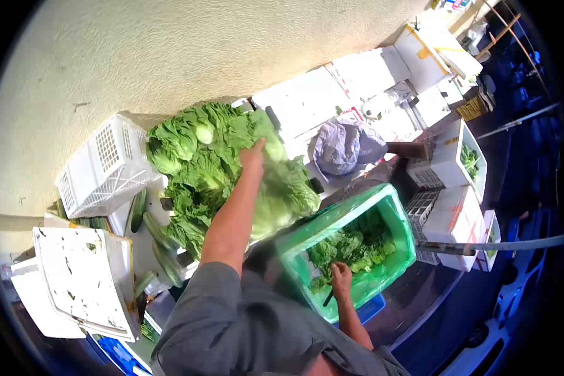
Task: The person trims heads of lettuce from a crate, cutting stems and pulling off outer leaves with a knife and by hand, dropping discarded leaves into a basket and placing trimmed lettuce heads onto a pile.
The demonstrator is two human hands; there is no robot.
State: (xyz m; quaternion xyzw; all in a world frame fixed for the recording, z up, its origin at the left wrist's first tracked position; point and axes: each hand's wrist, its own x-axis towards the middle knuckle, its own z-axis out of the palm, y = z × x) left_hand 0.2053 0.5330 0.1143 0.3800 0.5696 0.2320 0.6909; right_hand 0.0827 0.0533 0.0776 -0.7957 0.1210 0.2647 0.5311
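My left hand (252,156) reaches into a large pile of green leafy lettuce (207,175), its fingers closed around the edge of a pale lettuce head (271,141) that is slightly blurred. Part of those fingers is hidden by the leaves. Over the near side of a bin lined with green plastic (391,210), my right hand (340,279) is closed on a thin dark tool (328,297). The tool points down toward my body, and I cannot make out its exact kind. Loose green leaves (351,247) lie inside the bin below that hand.
Left of the pile stand a white plastic crate (106,160), several cucumbers (163,250) and a stained white foam box (84,276). A grey plastic bag (344,147) sits by white foam boxes (304,100) along the wall. More boxes (454,219) and a metal pole (507,244) are at right.
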